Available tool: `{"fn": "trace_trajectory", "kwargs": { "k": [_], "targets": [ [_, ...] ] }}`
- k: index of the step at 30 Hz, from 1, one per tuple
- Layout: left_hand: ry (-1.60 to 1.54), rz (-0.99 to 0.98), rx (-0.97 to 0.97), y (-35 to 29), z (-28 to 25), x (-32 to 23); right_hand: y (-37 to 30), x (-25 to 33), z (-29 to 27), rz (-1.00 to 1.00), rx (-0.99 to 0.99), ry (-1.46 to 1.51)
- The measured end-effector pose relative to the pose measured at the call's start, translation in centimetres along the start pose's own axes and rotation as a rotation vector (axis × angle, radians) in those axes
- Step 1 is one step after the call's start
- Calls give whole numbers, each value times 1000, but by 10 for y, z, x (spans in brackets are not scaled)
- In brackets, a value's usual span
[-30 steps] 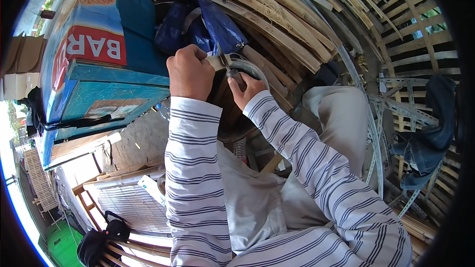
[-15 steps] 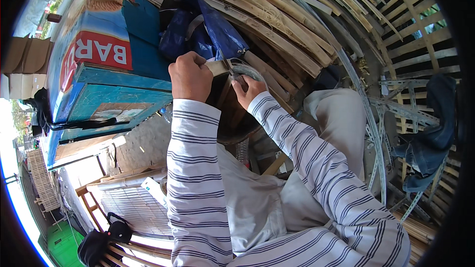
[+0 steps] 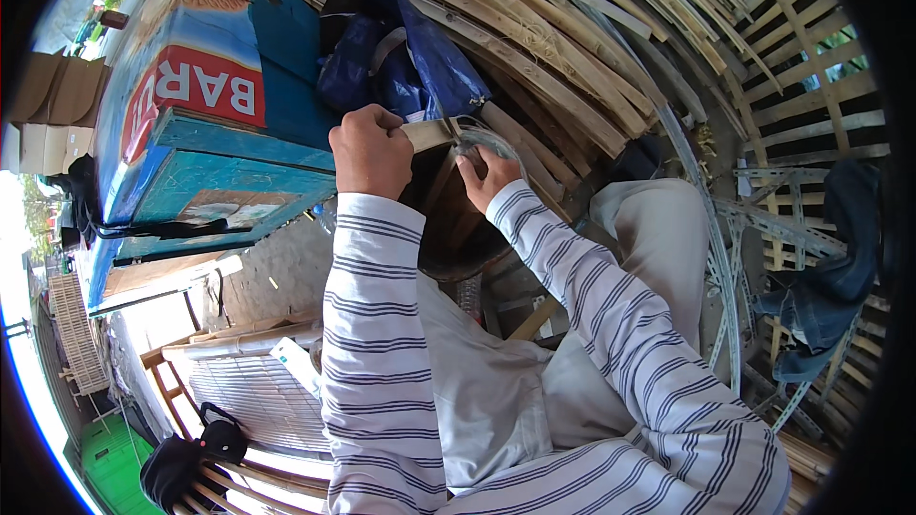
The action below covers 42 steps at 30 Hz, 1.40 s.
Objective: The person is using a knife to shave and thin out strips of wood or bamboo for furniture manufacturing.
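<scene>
My left hand (image 3: 372, 153) is closed on one end of a flat, pale bamboo strip (image 3: 428, 135). From the fist the strip runs to the right, toward my other hand. My right hand (image 3: 493, 175) grips a knife (image 3: 452, 131) with its thin blade pointing away from me. The blade crosses the strip near its right part; whether it cuts in, I cannot tell. Below both hands, between my knees, stands a dark round tub (image 3: 468, 253). Some wooden pieces show inside it.
Beyond my hands lies a crumpled blue plastic bag (image 3: 410, 48), with long split bamboo strips (image 3: 553, 38) stacked beside it. A teal wooden box (image 3: 210, 191) stands at the left. Metal angle frames (image 3: 725, 257) with dark cloth (image 3: 830, 248) and a slatted bamboo wall (image 3: 801, 48) are at the right.
Both hands keep their grips and have barely moved. The whole view has shifted slightly, so the surroundings sit a little further right and lower at the top.
</scene>
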<state>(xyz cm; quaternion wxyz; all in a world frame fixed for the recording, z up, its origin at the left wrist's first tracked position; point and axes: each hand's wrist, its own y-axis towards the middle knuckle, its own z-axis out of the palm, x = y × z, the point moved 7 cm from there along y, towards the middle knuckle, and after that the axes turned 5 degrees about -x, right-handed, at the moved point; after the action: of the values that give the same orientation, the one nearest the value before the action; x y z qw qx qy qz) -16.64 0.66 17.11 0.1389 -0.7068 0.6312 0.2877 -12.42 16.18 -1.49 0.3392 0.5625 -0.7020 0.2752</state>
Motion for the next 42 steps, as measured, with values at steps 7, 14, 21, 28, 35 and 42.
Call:
{"fn": "trace_trajectory", "kwargs": {
  "k": [7,14,21,28,35,42],
  "targets": [
    [-2,56,-10,3,2,-9,-8,-3,-1,10,-64,119],
    [-32,26,-45,-1,-4,-4,-4,8,-19,27,-59,166],
    [-9,38,-40,0,3,-4,14,5,-2,9,60,51],
    [-34,15,-25,2,-3,5,14,19,-2,-68,70,34],
    [-46,43,-40,-1,1,-3,3,21,-15,-43,-76,157],
    [-14,59,-66,-4,2,-8,2,13,-1,-50,-36,20]
  ]
}}
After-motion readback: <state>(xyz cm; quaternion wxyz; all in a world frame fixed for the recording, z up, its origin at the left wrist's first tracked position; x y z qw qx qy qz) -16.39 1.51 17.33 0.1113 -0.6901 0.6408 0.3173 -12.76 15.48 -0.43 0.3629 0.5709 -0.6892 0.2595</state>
